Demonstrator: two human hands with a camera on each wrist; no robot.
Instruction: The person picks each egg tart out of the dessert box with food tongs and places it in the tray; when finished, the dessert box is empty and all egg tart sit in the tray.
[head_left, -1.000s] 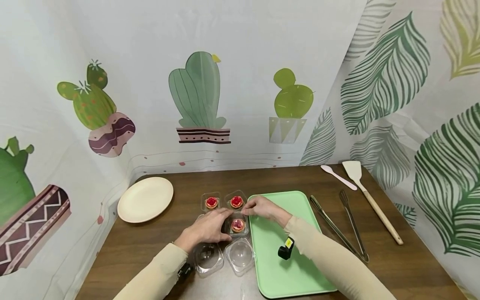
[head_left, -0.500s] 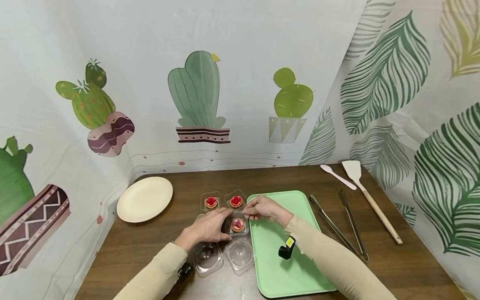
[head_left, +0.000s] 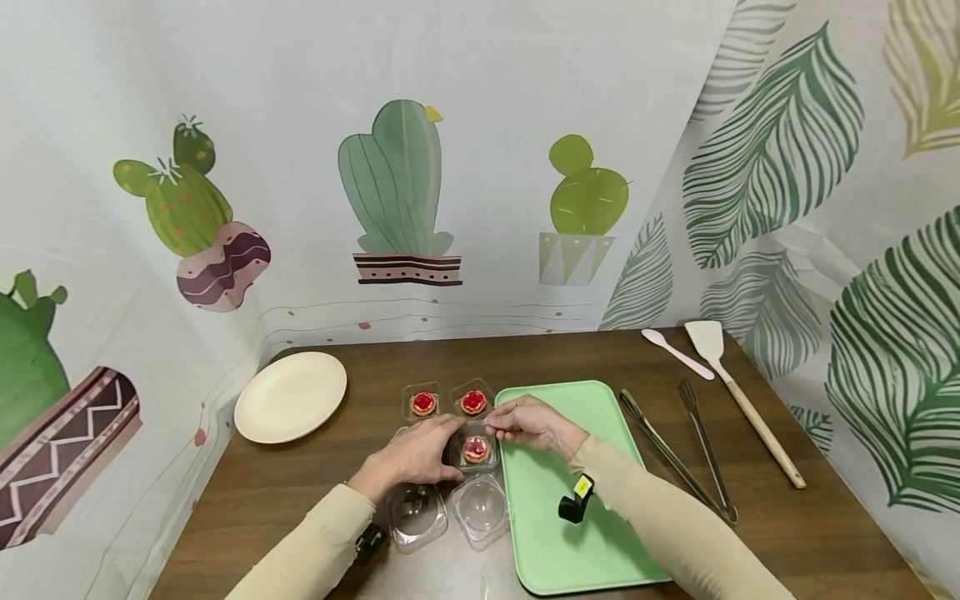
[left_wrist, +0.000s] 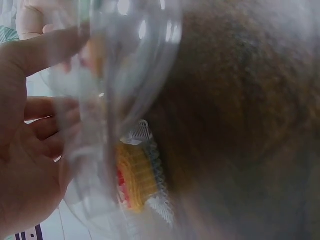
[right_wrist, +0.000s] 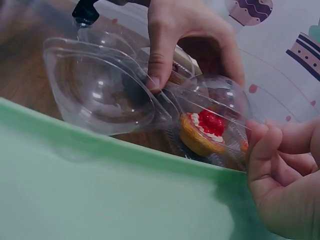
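A tart with red topping sits in a clear plastic container beside the tray. My left hand grips this container from the left, thumb at its near side and fingers at the far side. At its far right corner, the thumb and forefinger of my right hand pinch a thin clear plastic edge. Two clear domed lids lie nearer to me, domes visible. Two more tarts in clear containers sit behind. The left wrist view is mostly blurred plastic.
A green tray lies under my right forearm. Tongs, a white spatula with wooden handle and a small pinkish spreader lie to the right. A cream plate stands at the back left, before the printed cloth.
My right hand shifts very slightly at the container's corner, its fingers still pinching the edge. The left hand stays in place.
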